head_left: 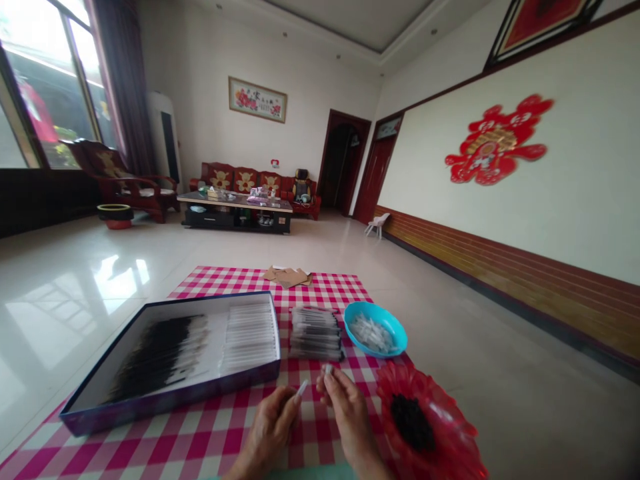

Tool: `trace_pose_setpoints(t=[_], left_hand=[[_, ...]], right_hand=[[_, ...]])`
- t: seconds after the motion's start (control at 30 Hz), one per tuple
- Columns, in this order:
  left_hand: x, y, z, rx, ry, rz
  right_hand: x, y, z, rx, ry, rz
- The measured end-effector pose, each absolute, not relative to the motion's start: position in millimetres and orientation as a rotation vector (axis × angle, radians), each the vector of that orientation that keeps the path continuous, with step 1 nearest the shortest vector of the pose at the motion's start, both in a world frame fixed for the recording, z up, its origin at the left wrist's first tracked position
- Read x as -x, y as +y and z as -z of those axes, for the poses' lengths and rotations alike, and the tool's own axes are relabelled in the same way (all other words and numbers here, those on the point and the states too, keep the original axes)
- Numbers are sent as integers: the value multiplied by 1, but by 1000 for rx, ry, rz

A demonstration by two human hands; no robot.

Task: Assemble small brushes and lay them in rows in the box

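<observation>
While the left hand [270, 433] pinches a slim white tube [301, 390], the right hand [350, 420] grips a small white piece [328, 369], a blue plastic bowl [373, 307] at one o'clock.

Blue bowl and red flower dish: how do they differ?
The blue plastic bowl is round and smooth-rimmed; the red flower-shaped dish has a petalled edge. The bowl holds pale pieces, the dish a dark heap. The dish lies nearer the right hand than the bowl does, at the edge of the checked cloth. Both are shallow and open.
</observation>
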State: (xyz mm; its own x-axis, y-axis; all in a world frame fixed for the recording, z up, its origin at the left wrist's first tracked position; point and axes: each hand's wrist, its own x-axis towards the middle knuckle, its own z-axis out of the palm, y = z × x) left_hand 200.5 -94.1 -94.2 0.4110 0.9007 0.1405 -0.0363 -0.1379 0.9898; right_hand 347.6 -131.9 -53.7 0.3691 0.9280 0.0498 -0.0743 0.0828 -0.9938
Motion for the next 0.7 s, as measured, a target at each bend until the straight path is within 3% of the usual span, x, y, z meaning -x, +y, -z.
trace_pose_setpoints(t=[0.1, 0.17, 0.3, 0.5, 0.7], left_hand=[[-199, -93, 100, -1521, 822, -1011], [-199, -91, 104, -1539, 845, -1027], [-200, -89, 107, -1599, 869, -1021], [-199, -91, 104, -1624, 864, -1009], [-199, -93, 100, -1646, 892, -1035]], right_hand=[[-375, -119, 31, 1448, -1140, -753], [-404, -103, 15, 1676, -1345, -429], [-466, -61, -3, 1844, -1379, -205], [-508, -23, 2, 2029, -1336, -54], [-476, -36, -1, 1945, -1404, -20]])
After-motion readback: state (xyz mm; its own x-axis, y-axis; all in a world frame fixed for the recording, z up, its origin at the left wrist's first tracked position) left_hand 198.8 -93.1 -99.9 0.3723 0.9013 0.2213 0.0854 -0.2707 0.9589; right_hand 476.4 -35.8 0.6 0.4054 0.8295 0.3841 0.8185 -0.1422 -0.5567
